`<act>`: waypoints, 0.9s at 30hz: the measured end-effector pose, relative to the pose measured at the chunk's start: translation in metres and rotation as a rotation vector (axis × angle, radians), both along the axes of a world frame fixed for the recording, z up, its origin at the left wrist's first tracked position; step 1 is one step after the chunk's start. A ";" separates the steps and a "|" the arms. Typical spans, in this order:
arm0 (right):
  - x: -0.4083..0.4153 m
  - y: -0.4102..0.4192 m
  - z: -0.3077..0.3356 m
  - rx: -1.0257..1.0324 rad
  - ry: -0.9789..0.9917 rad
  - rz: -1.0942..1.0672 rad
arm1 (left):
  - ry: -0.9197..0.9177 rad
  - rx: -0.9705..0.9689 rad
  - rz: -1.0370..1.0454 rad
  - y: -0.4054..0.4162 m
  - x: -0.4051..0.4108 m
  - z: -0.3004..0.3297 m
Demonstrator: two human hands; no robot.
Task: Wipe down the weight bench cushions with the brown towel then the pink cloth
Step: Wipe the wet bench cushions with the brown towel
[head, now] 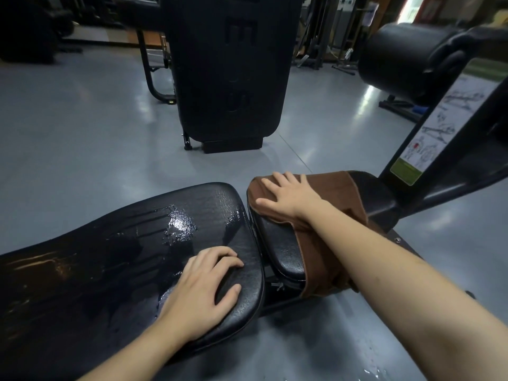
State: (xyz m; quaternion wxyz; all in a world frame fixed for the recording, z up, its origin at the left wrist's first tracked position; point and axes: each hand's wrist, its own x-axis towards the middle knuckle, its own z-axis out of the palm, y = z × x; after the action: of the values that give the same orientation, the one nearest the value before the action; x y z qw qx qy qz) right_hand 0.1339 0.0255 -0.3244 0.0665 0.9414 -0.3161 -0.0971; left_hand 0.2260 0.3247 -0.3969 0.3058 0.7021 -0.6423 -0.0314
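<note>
Two black machines (228, 70) and a roller pad (406, 56) beyond the bench.

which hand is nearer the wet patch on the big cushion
Left. The left hand rests on the big cushion just below the wet patch; the right hand presses the towel on the smaller cushion beside it.

Brown towel (324, 243) draped over wet bench cushions (115, 259).

The right hand (288, 195) presses flat, fingers spread, on the brown towel (327, 232) draped over the small seat cushion (280, 251), while just left of it the left hand (203, 290) rests, fingers bent, on the wet long cushion (115, 257).
</note>
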 end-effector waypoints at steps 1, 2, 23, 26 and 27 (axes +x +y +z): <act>-0.002 0.007 -0.001 -0.001 0.007 0.030 | 0.001 0.001 0.000 0.000 0.000 0.000; -0.005 0.015 -0.001 0.003 0.012 0.057 | 0.000 0.000 -0.001 0.000 0.000 0.000; -0.120 0.041 0.000 -0.019 -0.141 -0.030 | -0.014 -0.026 -0.011 -0.002 0.003 -0.004; -0.121 0.012 0.008 -0.014 -0.138 -0.142 | -0.006 -0.029 -0.016 -0.003 0.004 -0.005; -0.120 0.004 0.011 -0.011 -0.134 -0.177 | -0.002 -0.032 -0.016 -0.003 0.004 -0.006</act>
State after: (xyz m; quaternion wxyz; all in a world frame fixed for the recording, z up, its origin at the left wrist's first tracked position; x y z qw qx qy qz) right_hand 0.0141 0.0290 -0.3135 0.0415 0.9138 -0.4023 -0.0377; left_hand 0.2304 0.3220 -0.4026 0.3159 0.6923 -0.6485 -0.0228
